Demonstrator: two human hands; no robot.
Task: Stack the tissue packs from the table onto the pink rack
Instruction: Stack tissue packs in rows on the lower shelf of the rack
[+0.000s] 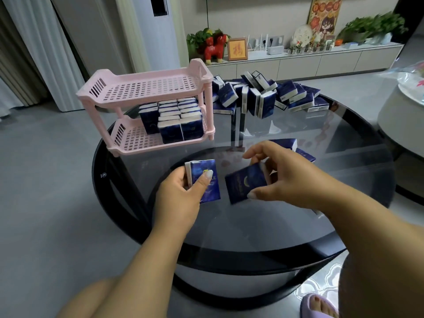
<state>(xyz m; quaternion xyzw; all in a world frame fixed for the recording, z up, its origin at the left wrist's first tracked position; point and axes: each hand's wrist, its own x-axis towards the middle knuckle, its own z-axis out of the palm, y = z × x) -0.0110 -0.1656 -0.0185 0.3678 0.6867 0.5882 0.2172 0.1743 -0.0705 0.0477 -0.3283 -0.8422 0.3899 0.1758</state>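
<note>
A pink two-tier rack stands at the left back of a round dark glass table. Its lower shelf holds several dark blue tissue packs standing in rows; its top shelf is bare. My left hand grips a small stack of blue packs above the table's near middle. My right hand holds one blue pack just right of that, thumb on its lower edge. A large loose pile of packs lies at the table's far side. Another pack or two lies behind my right hand.
A grey round seat with a plate stands at the right of the table. Behind the table a long low cabinet carries plants, a red horse figure and frames. Grey floor lies to the left. My knee and a slippered foot show at the bottom.
</note>
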